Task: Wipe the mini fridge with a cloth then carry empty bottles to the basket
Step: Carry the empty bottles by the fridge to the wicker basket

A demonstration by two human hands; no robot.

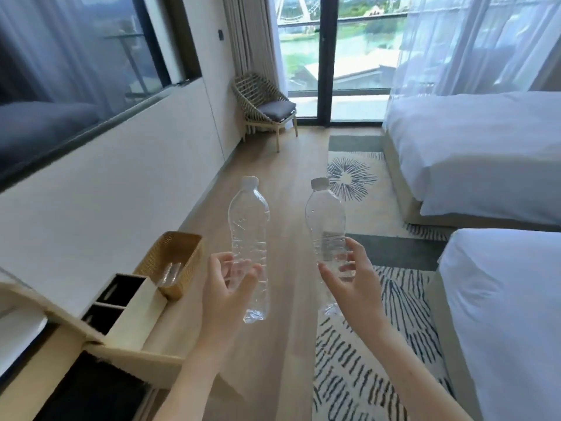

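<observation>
Bottles of thin clear plastic are carried, one in each hand, well apart from each other above the wooden floor (288, 177). The left bottle (249, 226) is gripped by the left hand (224, 287), fingers and thumb curled round its lower body, and it is held nearly upright with the base hanging free below the hand. The right bottle (324, 220) is gripped low down in the same way by the right hand (352, 281), its top tilted a little to the left. Each is closed with a white cap (249, 180), and no liquid is seen inside, so both are judged very light. The walls look creased and dented, which suggests soft, springy plastic that will buckle if squeezed. Only a light grip should be needed, and under a hard one the smooth surface could slip out of the fingers. Hold is best taken round the ribbed lower body, as it is taken here, or at the stiffer neck just under the cap. Breakage is not a concern, though a dropped bottle would be expected to bounce and roll away. The woven basket (191, 268) stands to the left on a low shelf (158, 335) by the wall, near the left hand. Something clear (169, 273), probably another bottle, lies in it.
</observation>
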